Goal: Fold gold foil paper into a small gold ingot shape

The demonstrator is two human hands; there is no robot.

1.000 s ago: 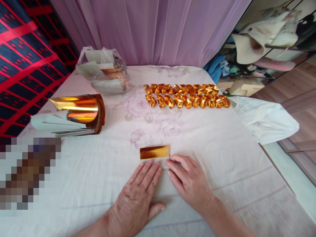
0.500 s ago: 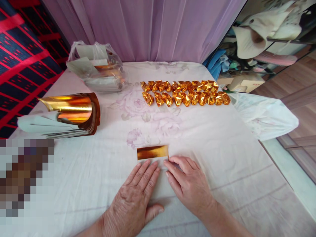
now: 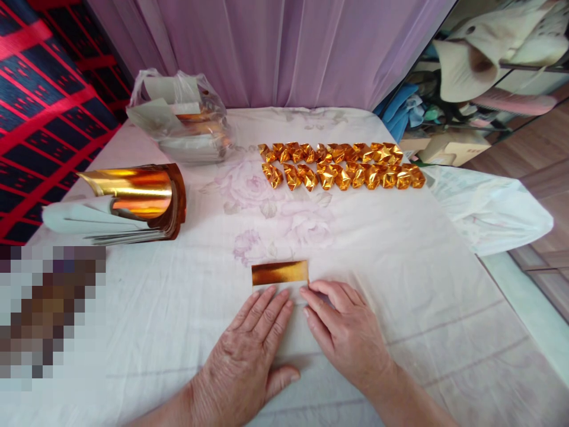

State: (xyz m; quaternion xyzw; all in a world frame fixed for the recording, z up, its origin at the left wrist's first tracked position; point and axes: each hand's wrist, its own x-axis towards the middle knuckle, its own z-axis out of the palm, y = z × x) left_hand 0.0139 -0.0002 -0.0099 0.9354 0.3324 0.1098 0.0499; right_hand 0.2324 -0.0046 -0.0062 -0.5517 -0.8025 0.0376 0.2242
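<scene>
A small strip of gold foil paper (image 3: 280, 273) lies on the tablecloth in front of me, with a pale folded band along its near side. My left hand (image 3: 253, 350) rests flat, palm down, its fingertips on that pale band and its thumb held out to the right. Beside it, my right hand (image 3: 347, 326) lies with bent fingers a little apart. Its fingertips touch the right end of the paper near the corner. Two rows of folded gold foil pieces (image 3: 329, 178) sit farther back, beyond both hands.
A curled stack of gold foil sheets (image 3: 142, 193) lies at the left. Behind it stands a clear plastic bag (image 3: 204, 98) of papers. A white plastic bag (image 3: 498, 207) hangs at the table's right edge. Crowded shelves (image 3: 453, 124) stand at right, a purple curtain (image 3: 284, 53) behind.
The whole view has shifted slightly, so everything sits a little farther right. Both hands and the paper keep the same positions relative to each other.
</scene>
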